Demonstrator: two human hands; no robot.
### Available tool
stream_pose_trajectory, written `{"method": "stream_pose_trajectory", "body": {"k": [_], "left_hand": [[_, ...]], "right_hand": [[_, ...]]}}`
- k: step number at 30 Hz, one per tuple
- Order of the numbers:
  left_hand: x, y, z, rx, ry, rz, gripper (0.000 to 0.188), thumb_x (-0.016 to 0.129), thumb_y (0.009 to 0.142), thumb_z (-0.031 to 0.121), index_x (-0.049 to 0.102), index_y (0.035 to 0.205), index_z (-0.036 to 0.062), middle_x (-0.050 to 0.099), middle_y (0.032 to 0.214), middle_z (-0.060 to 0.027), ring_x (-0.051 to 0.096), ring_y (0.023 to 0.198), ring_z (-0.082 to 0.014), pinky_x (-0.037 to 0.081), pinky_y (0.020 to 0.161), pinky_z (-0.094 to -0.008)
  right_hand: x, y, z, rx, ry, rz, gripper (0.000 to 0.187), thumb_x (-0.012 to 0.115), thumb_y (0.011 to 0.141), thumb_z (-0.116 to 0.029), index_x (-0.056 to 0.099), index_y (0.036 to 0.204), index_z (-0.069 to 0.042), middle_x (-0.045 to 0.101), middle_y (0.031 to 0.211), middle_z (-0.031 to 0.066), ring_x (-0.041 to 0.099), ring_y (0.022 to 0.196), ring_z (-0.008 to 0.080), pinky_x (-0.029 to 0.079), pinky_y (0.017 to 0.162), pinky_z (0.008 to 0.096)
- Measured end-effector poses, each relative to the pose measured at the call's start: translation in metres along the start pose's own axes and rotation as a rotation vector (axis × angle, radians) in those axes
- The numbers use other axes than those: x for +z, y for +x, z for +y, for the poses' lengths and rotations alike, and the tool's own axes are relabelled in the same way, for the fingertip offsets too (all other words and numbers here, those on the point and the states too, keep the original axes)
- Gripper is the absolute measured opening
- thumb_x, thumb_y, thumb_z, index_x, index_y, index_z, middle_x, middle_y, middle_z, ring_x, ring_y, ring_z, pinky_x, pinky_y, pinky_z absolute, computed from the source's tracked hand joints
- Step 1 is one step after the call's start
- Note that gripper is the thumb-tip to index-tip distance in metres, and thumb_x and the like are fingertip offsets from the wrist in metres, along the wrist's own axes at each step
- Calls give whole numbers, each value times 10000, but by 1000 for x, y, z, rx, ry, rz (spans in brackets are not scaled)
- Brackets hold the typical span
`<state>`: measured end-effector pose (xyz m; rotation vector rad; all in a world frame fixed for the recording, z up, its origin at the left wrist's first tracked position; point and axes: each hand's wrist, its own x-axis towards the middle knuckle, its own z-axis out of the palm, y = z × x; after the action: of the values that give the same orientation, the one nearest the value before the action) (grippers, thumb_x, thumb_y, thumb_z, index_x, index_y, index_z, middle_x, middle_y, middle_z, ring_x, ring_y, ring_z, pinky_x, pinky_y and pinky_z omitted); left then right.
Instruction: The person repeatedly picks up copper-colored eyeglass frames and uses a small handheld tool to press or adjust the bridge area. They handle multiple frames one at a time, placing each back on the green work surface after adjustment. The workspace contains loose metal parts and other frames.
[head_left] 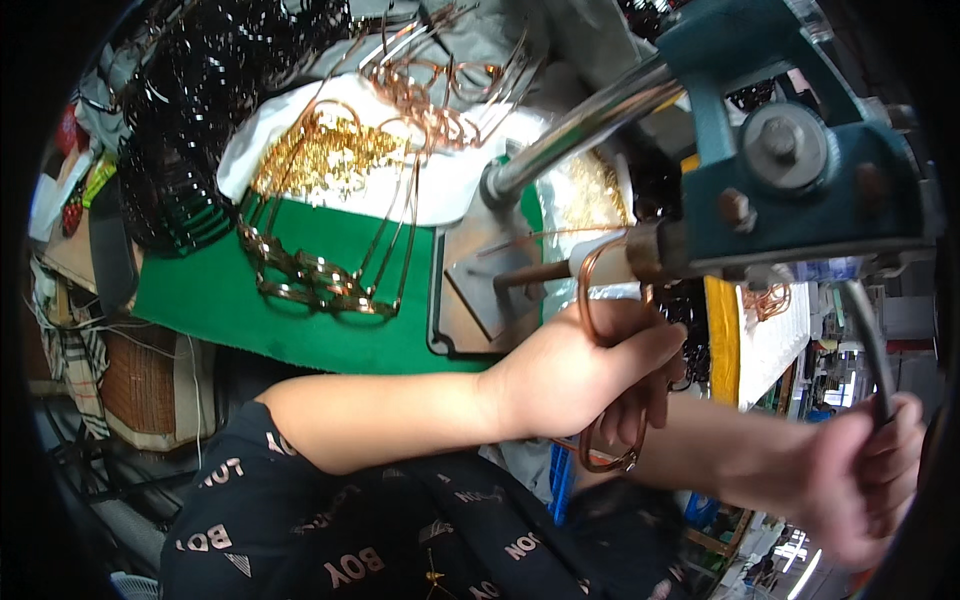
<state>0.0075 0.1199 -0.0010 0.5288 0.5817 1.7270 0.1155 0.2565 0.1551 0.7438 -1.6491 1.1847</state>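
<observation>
My left hand [560, 380] is closed around a copper-coloured eyeglass frame [585, 305], its thumb pressed over the fingers. One rim curves up beside the press's horizontal rod [540, 273], and the other hangs below my fingers. Whether the frame touches the rod's tip, I cannot make out. At the far right, my right hand [865, 480], slightly blurred, is wrapped around the grey lever [868, 340] of a dark green hand press [800, 190]. The press's metal base [480, 240] stands on the green mat, left of the frame.
Several copper eyeglass frames [320, 275] lie on the green mat [200, 285]. Beyond them, small gold parts [330, 160] are heaped on white paper near more copper frames [430, 95]. Black frames [185, 130] pile up at the left. A steel column [580, 125] slants behind the rod.
</observation>
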Motion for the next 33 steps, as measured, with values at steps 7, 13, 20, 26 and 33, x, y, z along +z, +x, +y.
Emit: {"method": "stream_pose_trajectory", "body": {"k": [7,13,20,26,33], "left_hand": [[-11,1,20,-28,26,-187,294,352,970,196,524,964,-43,639,699,-146,592,506,-149,480,481,-223],[-26,-39,20,-102,120,-273,275,396,963,180,538,998,-53,647,732,-124,586,555,-99,471,513,-194],[-25,-105,-8,446,1235,50,257,650,806,286,581,823,38,461,526,-71,516,490,-226,401,449,-306],[-37,-138,-20,299,1523,222,171,591,834,228,553,902,76,526,549,-45,563,514,-213,437,463,-316],[-75,-137,24,8,1679,113,226,569,827,275,571,758,60,582,609,-132,592,593,-310,464,523,-395]], "right_hand": [[37,-5,19,-1,-75,356,394,443,854,-259,520,1067,63,551,1050,222,512,1046,306,373,956,399],[64,-119,47,854,-100,166,449,511,882,-243,461,1197,73,587,1013,170,581,920,237,462,806,334],[88,-130,50,847,444,-157,200,658,668,60,612,863,58,626,743,167,621,685,244,494,633,306],[93,-149,49,1113,235,-301,138,608,722,36,628,856,58,657,815,174,642,778,258,493,719,310],[103,-165,68,926,-240,-622,245,622,744,27,618,988,15,645,943,147,627,861,259,470,788,320]]}}
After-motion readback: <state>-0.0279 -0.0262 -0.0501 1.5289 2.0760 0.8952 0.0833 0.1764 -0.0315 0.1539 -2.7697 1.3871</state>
